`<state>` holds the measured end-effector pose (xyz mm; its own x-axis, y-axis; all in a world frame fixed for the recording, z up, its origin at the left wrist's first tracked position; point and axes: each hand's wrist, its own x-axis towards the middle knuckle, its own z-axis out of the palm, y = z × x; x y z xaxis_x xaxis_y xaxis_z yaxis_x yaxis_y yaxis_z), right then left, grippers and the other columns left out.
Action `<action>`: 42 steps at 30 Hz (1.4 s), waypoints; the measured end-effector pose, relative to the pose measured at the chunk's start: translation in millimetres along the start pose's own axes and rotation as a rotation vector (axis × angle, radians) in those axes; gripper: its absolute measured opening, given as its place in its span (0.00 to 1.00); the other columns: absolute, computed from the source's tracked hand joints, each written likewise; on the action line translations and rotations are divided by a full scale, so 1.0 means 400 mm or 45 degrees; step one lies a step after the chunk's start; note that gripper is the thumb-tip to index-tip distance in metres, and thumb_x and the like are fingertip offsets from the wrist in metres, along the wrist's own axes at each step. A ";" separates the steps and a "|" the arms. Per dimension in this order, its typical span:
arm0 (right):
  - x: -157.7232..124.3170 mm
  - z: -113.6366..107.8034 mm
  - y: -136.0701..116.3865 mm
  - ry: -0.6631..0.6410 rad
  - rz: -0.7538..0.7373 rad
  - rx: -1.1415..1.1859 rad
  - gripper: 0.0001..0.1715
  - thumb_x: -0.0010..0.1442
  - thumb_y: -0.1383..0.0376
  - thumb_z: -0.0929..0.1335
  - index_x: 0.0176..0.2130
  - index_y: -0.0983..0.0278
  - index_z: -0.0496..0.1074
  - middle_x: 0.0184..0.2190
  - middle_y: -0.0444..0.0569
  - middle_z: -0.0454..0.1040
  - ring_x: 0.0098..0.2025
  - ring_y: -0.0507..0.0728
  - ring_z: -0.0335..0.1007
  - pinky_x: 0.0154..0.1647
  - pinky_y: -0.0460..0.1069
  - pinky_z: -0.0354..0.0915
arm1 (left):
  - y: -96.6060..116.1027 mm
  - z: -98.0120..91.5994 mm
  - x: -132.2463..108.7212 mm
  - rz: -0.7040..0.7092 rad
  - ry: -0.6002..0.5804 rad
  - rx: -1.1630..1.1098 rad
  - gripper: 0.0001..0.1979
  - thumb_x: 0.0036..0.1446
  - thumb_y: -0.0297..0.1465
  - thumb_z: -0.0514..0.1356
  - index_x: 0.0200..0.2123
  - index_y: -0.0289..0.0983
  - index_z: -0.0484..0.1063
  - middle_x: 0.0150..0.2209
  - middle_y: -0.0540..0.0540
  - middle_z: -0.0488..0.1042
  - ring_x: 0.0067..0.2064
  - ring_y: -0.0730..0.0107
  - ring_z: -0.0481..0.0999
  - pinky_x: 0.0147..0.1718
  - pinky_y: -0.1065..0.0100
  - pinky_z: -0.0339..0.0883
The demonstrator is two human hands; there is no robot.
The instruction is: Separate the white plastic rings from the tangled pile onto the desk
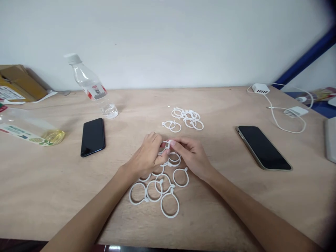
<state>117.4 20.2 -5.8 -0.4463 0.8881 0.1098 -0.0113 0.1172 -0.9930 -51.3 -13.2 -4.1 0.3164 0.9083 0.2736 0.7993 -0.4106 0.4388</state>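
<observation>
Between my two hands is a white plastic ring (162, 151), of the curtain-ring kind with a small eyelet. My left hand (148, 154) pinches it from the left, fingers curled. From the right, the thumb and forefinger of my right hand (193, 155) close on the ring's small end. Part of it is hidden behind my fingers. Below my hands lie several loose white rings (179, 206), some overlapping and some partly under my left hand. Beyond my fingertips, a second group of white rings (198, 128) lies in a loose pile.
A black phone (93, 136) and a tilted-looking water bottle (91, 84) are on the left, near an oil-coloured bottle (31, 127) and a cardboard box (25, 82). To the right are another phone (264, 147), a white charger (260, 89) and a looping cable (278, 126).
</observation>
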 end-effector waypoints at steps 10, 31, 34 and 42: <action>-0.005 -0.005 -0.013 0.067 -0.085 -0.208 0.16 0.56 0.57 0.69 0.22 0.64 0.74 0.19 0.43 0.69 0.23 0.51 0.61 0.25 0.47 0.57 | 0.004 0.013 -0.001 0.059 0.008 -0.097 0.10 0.60 0.35 0.47 0.27 0.40 0.57 0.30 0.47 0.65 0.34 0.64 0.63 0.36 0.61 0.61; 0.092 0.010 0.011 0.294 -0.127 -0.282 0.12 0.52 0.58 0.70 0.31 0.64 0.77 0.27 0.47 0.73 0.30 0.54 0.65 0.34 0.50 0.62 | -0.023 -0.018 0.044 -0.343 0.254 -0.088 0.21 0.62 0.41 0.50 0.52 0.35 0.63 0.49 0.42 0.72 0.52 0.58 0.69 0.53 0.53 0.57; 0.071 0.017 0.004 0.264 0.039 0.104 0.10 0.47 0.59 0.72 0.27 0.63 0.78 0.24 0.44 0.73 0.28 0.52 0.64 0.31 0.48 0.60 | -0.007 -0.001 0.068 -0.193 0.226 -0.108 0.19 0.63 0.41 0.49 0.51 0.36 0.64 0.48 0.42 0.73 0.49 0.61 0.70 0.52 0.56 0.58; 0.056 0.010 0.017 0.315 0.006 0.210 0.12 0.52 0.58 0.70 0.25 0.64 0.77 0.23 0.44 0.72 0.28 0.52 0.64 0.32 0.47 0.61 | -0.021 0.016 0.083 -0.038 0.193 -0.103 0.17 0.64 0.40 0.48 0.44 0.35 0.67 0.39 0.42 0.73 0.42 0.61 0.71 0.45 0.59 0.62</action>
<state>103.6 39.1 -10.2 -0.2154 0.9722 0.0921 -0.1638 0.0570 -0.9848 -44.1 21.1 -4.2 0.2073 0.9004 0.3825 0.7618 -0.3939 0.5143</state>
